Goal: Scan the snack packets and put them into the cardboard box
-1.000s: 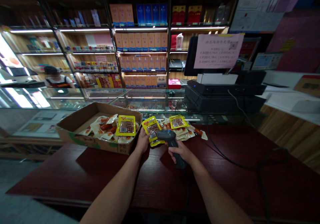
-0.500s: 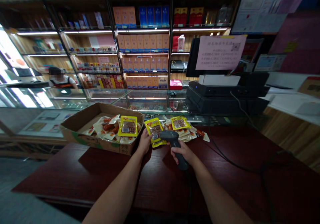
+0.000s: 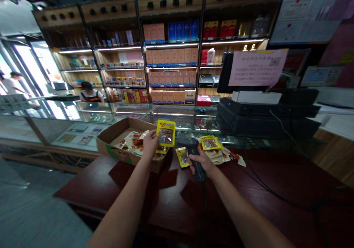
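Between the fingers of my left hand (image 3: 151,143) is a yellow snack packet (image 3: 166,133), lifted over the right end of a cardboard box (image 3: 117,128). Inside the box lie several sausage packs (image 3: 135,140), and part of another yellow packet shows below the raised one. My right hand (image 3: 201,162) is wrapped round the handle of a dark barcode scanner (image 3: 197,168), its head pointing left. Just behind the scanner, a yellow packet (image 3: 181,156) lies on the table. To its right, one more yellow packet (image 3: 210,142) rests on a pile of sausage packs (image 3: 219,156).
A dark red table (image 3: 166,207) carries the box and packets. The scanner's cable and a black cable (image 3: 265,183) run across it. Behind stand a glass counter (image 3: 132,111) and a monitor (image 3: 225,73) with a pink notice. A person (image 3: 91,93) sits at the back left.
My left hand has raised a yellow packet from beside the scanner and carried it left over the box. Another yellow packet now shows beside the scanner. The view has turned left and up.
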